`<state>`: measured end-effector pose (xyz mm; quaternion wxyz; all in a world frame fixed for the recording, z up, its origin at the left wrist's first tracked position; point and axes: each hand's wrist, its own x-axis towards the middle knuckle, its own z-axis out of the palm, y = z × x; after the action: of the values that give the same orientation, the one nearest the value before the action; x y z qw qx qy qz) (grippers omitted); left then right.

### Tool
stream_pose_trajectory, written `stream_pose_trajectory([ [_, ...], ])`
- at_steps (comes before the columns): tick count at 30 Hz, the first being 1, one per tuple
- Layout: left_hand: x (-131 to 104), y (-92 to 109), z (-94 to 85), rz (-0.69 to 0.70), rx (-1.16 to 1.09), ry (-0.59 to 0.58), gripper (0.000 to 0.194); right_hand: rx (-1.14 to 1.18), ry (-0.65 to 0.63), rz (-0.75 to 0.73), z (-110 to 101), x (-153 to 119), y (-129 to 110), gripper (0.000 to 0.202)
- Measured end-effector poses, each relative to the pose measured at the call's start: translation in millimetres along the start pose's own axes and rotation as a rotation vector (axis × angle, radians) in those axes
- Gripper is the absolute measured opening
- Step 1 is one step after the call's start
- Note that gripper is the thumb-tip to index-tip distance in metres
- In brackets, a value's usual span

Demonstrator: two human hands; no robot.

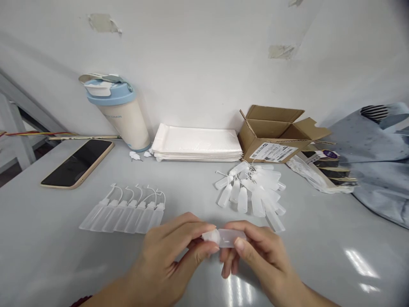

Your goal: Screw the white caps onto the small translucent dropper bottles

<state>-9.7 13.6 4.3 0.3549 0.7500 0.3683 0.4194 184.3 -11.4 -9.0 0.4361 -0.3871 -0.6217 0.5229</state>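
A small translucent plastic squeeze bottle [230, 238] lies sideways between my two hands, low in the middle of the view. My left hand [180, 249] pinches the white cap at its left end between thumb and fingers. Around the bottle's body, my right hand [258, 251] is closed, thumb on the near side. To the left, several similar bottles [126, 215] lie side by side in a row, their thin cap straps pointing away from me. Behind my right hand sits a loose pile of more such bottles [252, 187].
At the back stand a cream tumbler [124, 117] with a blue lid, a stack of white padded envelopes [198, 143] and an open cardboard box [275, 138]. A phone [78, 164] lies at left. Right are a plastic-wrapped package [329, 168] and blue cloth [377, 170].
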Motion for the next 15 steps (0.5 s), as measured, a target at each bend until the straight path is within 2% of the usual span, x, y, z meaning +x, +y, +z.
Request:
stream_pose_trajectory([
  [3,0.2,-2.3,0.3,-0.112,-0.031,-0.064,0.010,-0.034,0.051,-0.044,0.1,0.6,1.2,0.020],
  [7,3.5,1.0,-0.6,-0.395,-0.220,-0.207,0.015,-0.273,0.160,-0.318,-3.3,0.1,1.2,0.028],
  [10,3.7,5.1,-1.0,-0.529,-0.349,-0.271,0.022,-0.369,0.152,-0.462,-6.2,0.7,-1.6,0.036],
  [12,1.9,6.1,-1.1,-0.540,-0.353,-0.289,0.030,-0.392,0.130,-0.498,-7.2,1.5,-4.0,0.038],
  [15,-1.5,3.8,-1.4,-0.439,-0.239,-0.294,0.037,-0.404,0.116,-0.490,-7.1,2.1,-6.8,0.036],
])
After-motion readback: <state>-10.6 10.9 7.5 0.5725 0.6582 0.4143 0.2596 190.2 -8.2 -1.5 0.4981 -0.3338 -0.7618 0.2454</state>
